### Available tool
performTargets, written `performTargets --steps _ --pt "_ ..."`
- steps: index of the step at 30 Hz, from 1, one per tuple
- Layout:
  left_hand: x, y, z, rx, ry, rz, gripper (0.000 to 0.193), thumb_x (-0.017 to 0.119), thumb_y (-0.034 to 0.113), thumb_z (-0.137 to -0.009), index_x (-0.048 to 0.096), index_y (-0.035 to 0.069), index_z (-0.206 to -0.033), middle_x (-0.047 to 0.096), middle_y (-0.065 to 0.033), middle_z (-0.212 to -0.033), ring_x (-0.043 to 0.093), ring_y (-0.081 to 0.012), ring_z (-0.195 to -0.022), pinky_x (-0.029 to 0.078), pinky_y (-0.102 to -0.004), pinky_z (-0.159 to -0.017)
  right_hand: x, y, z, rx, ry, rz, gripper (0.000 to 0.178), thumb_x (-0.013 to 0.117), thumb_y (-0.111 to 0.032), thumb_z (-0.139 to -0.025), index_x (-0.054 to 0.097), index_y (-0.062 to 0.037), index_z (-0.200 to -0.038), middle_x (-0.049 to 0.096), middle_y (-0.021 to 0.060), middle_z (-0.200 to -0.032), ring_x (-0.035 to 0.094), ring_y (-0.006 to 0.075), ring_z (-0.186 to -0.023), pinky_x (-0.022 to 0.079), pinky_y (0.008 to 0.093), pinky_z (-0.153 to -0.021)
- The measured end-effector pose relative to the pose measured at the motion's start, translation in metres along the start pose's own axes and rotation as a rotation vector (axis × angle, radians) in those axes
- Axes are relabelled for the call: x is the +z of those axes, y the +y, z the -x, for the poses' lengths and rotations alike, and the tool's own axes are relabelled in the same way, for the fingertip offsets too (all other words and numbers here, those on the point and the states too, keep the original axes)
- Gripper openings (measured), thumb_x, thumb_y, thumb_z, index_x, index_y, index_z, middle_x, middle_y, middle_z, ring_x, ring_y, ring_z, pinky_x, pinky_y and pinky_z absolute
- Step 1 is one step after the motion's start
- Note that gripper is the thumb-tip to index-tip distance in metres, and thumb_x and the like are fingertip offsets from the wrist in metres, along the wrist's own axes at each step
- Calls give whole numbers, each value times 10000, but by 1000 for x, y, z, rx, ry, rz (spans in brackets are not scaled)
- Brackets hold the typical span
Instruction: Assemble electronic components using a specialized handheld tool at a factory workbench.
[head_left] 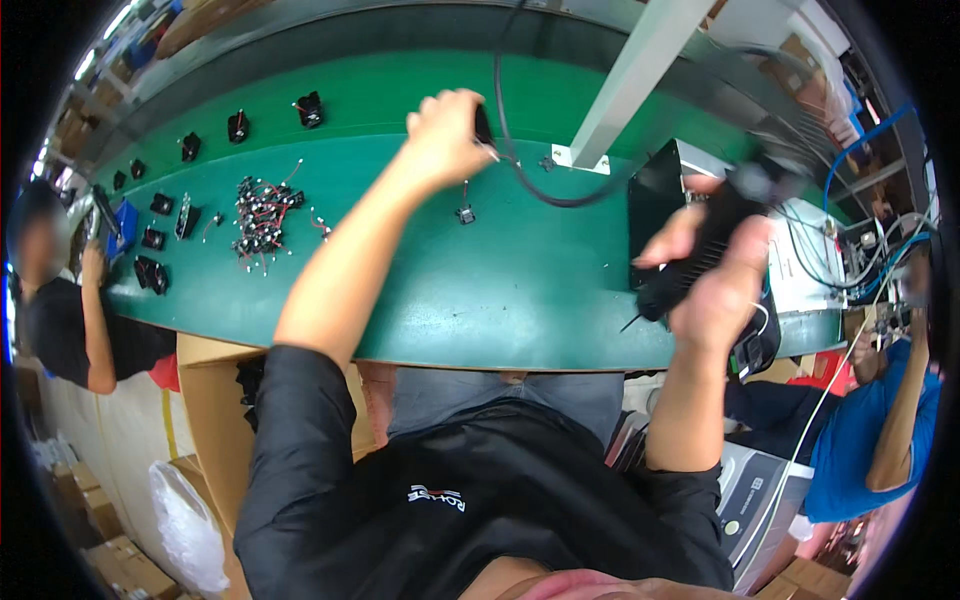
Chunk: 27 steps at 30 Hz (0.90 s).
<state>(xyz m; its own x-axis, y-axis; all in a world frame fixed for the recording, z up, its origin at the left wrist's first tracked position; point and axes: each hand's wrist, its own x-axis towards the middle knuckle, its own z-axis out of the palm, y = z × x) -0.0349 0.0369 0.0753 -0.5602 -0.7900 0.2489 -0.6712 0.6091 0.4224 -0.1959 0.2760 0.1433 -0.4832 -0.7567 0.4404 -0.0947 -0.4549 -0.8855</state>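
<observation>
My left hand (pixel 445 135) reaches over the far middle of the green table, its fingers closed round a small black part (pixel 483 125) with a thin pale lead at its lower end. At the right, my right hand (pixel 715 295) grips a black hand-held tool (pixel 700 245) with a ribbed body. Motion smears the tool's upper end, and its exact kind does not show. Between my hands a small black piece with a red wire (pixel 465 214) lies on the table. Left of my left forearm is a tangled heap of small wired parts (pixel 265 220).
Several black assemblies (pixel 238 126) stand spaced along the table's left side. A grey post (pixel 630 90) rises from the table, with a black cable (pixel 505 110) looping beside it. A black box (pixel 655 190) stands at right. Co-workers sit at both sides; a cardboard box (pixel 215 420) is below left.
</observation>
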Motion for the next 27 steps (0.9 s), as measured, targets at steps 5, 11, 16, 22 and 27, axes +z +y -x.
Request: performTargets --steps 5,11,16,22,27 --pt "30 -121 -43 -310 7 -151 742 819 265 -775 469 40 -1389 368 -200 -1518 436 -374 -1366 363 -524 -1111 56 47 0 547 -244 369 433 818 -343 -811 584 -36 -1008 554 -7 -693 532 91 -540 433 258 -498" --pt "-28 -72 50 -34 -207 -399 509 555 103 -972 417 29 -1456 425 -213 -1506 385 -365 -1419 272 -540 -1179 77 103 -46 495 -438 850 391 761 -209 -758 593 19 -1028 694 204 -861 712 332 -821 539 422 -762" --pt "-118 -62 194 -66 99 258 351 517 71 -992 577 3 -1330 639 -182 -1264 586 -295 -1232 436 -402 -1050 121 145 -55 433 -550 1022 529 852 -339 -695 613 32 -986 707 230 -869 718 356 -853 555 436 -773" --pt "-95 -205 403 -814 746 446 274 602 143 -986 652 -12 -1206 715 -82 -1077 665 -139 -929 518 -280 -852 88 153 -61 552 -712 819 509 864 -196 -726 583 34 -1082 665 68 -784 655 153 -645 527 297 -566" --pt "-4 -273 593 -1450 538 300 267 644 60 -871 683 -17 -1124 738 -139 -985 696 -203 -905 540 -322 -822 73 122 -43 528 -623 661 473 805 -66 -777 566 -10 -1181 636 32 -918 632 116 -739 490 252 -576"
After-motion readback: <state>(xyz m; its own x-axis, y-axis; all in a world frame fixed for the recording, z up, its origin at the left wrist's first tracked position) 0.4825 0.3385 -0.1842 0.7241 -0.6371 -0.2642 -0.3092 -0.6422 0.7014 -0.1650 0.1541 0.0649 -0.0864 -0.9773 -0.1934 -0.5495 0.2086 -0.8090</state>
